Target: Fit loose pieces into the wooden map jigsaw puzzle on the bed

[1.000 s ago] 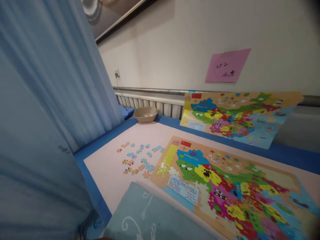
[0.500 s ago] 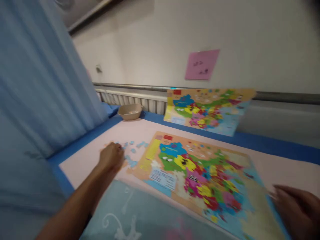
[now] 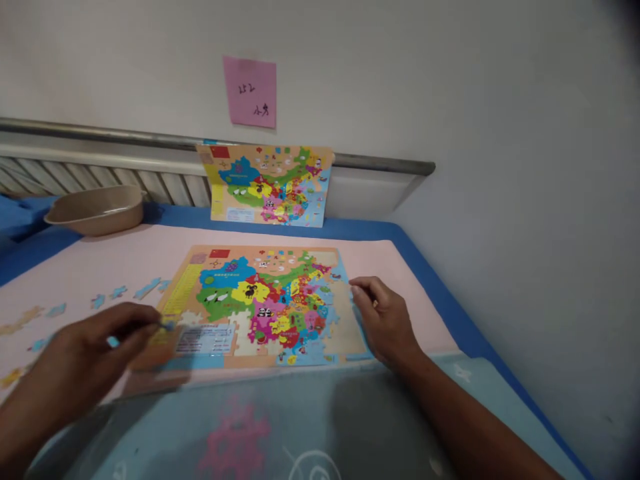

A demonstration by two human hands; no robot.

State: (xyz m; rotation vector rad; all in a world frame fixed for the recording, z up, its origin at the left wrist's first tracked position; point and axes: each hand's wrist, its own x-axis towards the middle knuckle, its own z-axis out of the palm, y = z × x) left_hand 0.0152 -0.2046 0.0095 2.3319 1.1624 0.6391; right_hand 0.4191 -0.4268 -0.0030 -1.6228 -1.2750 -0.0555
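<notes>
Both our hands have come in to the map puzzle (image 3: 265, 303).
Left hand (image 3: 95, 350) fingers pinch a blue piece (image 3: 167, 325); right hand (image 3: 383, 317) fingers, loosely curled, touch the puzzle's edge.

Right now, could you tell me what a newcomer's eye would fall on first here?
The bright map puzzle lies in the middle of the pink mat, with a matching map sheet leaning on the wall behind it. The left hand pinches a blue piece at the puzzle's left edge; the right hand rests at its right edge.
</notes>
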